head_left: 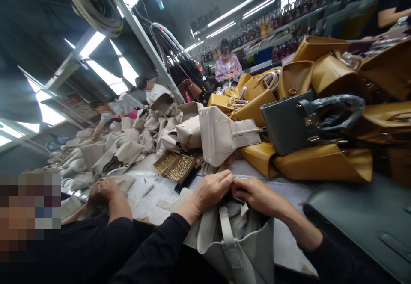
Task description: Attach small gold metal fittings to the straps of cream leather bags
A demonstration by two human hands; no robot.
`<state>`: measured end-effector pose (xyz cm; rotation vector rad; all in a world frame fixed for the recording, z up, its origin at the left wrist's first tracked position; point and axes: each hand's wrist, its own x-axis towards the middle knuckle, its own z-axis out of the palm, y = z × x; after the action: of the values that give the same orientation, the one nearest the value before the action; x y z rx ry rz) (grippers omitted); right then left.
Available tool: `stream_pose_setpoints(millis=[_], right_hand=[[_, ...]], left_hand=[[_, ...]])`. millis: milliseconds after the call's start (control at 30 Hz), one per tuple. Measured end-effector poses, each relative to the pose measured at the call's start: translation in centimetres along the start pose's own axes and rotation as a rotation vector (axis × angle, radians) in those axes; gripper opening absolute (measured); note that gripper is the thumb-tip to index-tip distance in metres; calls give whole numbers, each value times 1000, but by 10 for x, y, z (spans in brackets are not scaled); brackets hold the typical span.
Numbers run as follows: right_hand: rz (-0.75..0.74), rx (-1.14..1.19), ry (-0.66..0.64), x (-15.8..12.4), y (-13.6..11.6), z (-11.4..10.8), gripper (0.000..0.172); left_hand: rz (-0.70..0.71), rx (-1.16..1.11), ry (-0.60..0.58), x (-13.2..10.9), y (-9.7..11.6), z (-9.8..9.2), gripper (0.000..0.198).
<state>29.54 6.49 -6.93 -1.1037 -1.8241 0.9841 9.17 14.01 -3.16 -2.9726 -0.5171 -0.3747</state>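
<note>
A light grey handbag (258,249) stands with its mouth up in front of me, a strap tab (227,228) lying over its near rim. My left hand (210,192) and my right hand (257,194) meet at the far rim of this bag. The fingers of both hands are closed in a pinch on the rim material. Any small part between the fingertips is too hidden to make out. Inside the bag, loose lining shows below the hands.
Two small boxes of brass-coloured metal pieces (180,168) stand beyond my left hand. An upright cream bag (213,136), a dark green handbag (287,123) and mustard bags (324,162) crowd the far side. At left, a co-worker's hands (107,190) handle pale pieces.
</note>
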Motion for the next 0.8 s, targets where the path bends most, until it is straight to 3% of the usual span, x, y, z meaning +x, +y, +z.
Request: stream_pose_setpoints(millis=[133,267,367,567,800], right_hand=[[-36,46,6,-2,1,-2,14],[-62,58,29,-3,2,-2,14],[-116,63,81,-3,5,-2,15],[-173,33,177,0,17,1,15],[-206,-65,231,1,22,16,15]], left_hand=[[71,-30,32,-1,-4,-9,34],[6,-147,19,4,-6,-10,35],[-182,-309,27,13,1,-9,36],[-832,-705,102,26,19,-6,21],[-1062,-881,191,16,18,0,18]])
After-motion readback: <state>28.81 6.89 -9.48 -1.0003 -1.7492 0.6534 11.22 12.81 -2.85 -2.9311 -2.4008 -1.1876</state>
